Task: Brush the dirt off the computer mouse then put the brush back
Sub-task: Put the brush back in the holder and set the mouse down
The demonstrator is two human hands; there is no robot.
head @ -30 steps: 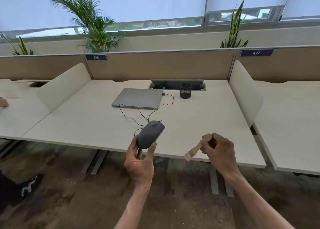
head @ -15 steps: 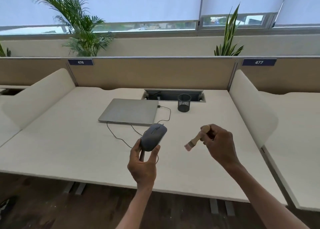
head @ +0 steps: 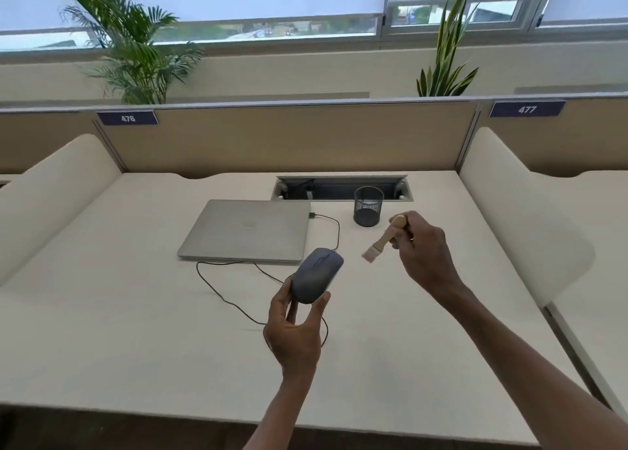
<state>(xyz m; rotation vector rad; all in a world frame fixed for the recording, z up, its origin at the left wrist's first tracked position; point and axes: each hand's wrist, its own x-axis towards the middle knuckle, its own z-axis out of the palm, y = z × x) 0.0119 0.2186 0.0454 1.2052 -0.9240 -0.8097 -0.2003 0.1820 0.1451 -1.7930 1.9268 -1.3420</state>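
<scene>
Left hand (head: 295, 335) grips the grey mouse (head: 316, 275) raised off the surface (head: 102, 330), top exposed for brushing; right hand (head: 424, 251) pinches the brush (head: 382, 240) at its 2 o'clock, bristles apart from it, mesh cup (head: 368, 206) beyond.

One head-worn wide view looks forward and down over the desk (head: 136, 313), probably standing height.

On the pale rectangular desk (head: 102, 313), a closed flat grey laptop (head: 246, 230) is being kept at centre. A black mesh cylindrical cup (head: 368, 206) is standing at its three o'clock, with a recessed metal cable tray (head: 339, 187) lying at twelve o'clock.
</scene>
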